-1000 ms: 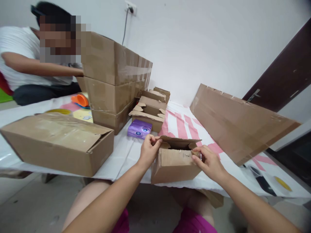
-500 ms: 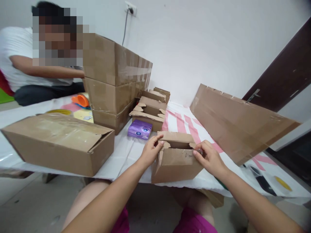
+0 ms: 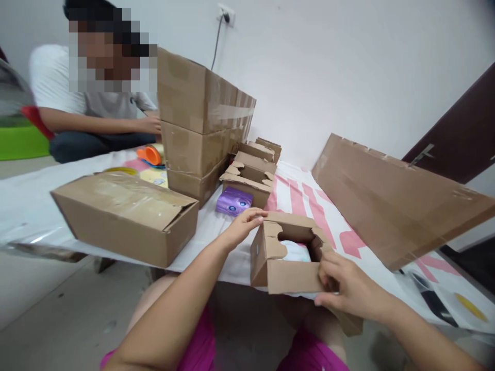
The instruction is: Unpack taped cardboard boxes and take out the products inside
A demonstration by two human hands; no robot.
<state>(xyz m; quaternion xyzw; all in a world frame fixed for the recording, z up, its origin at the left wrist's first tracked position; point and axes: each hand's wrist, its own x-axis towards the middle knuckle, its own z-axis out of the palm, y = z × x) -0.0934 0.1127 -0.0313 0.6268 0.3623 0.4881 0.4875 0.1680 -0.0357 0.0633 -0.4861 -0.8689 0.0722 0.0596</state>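
In front of me at the table edge stands a small cardboard box (image 3: 259, 260), its top flaps folded outward. A white, round-edged item (image 3: 294, 251) with faint coloured print shows inside; its kind is unclear. My left hand (image 3: 244, 225) has its fingers stretched out, with the tips touching the back left corner of the box. My right hand (image 3: 346, 282) is at the right end of the near flap (image 3: 294, 277), fingers curled over it and thumb below its edge. A purple tissue pack (image 3: 234, 201) lies just beyond my left hand.
A taped box (image 3: 124, 216) lies at left, before a tall stack of boxes (image 3: 181, 98). Open boxes (image 3: 247, 178) line up behind the tissue pack. A large cardboard sheet (image 3: 398, 201) leans at right. Another person (image 3: 96, 118) sits behind the stack near an orange tape dispenser (image 3: 150, 154).
The near flap has swung outward and down under my right hand, exposing the white item. My left hand's fingers have straightened at the back corner. The view has shifted slightly left.
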